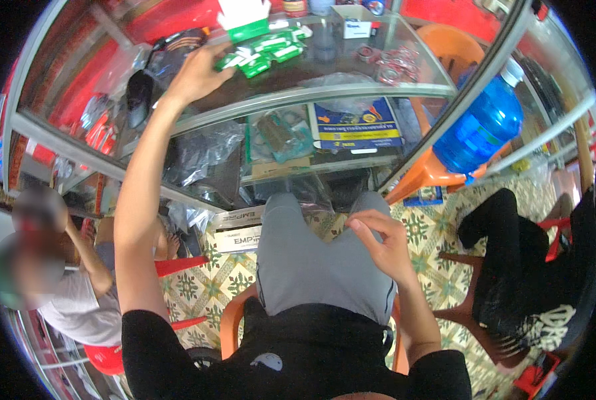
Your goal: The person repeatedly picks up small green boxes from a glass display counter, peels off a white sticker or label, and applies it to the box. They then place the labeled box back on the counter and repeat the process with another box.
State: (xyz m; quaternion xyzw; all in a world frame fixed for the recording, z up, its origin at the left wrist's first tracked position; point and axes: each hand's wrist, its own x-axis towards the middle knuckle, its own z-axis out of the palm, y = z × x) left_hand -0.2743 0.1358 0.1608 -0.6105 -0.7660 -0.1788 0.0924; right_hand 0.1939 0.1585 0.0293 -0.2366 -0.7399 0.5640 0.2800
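Observation:
My left hand [201, 75] is stretched out to the glass-topped counter, its thumb and fingers on either side of a small green-and-white box [229, 61] at the pile's left end. Several more such small boxes [271, 48] lie loosely heaped to its right. Behind them stands an open white-and-green carton [246, 25]. Over my right thigh, my right hand [381, 241] hangs with its fingers curled in toward the thumb. Nothing shows in it.
Small red-and-clear packets [395, 65] and a white box [353, 23] sit on the counter's right. Below lies a blue-and-yellow box [357, 123]. A big blue water bottle [481, 123] rests on an orange chair [421, 175]. People [78, 300] sit at left and right [528, 267].

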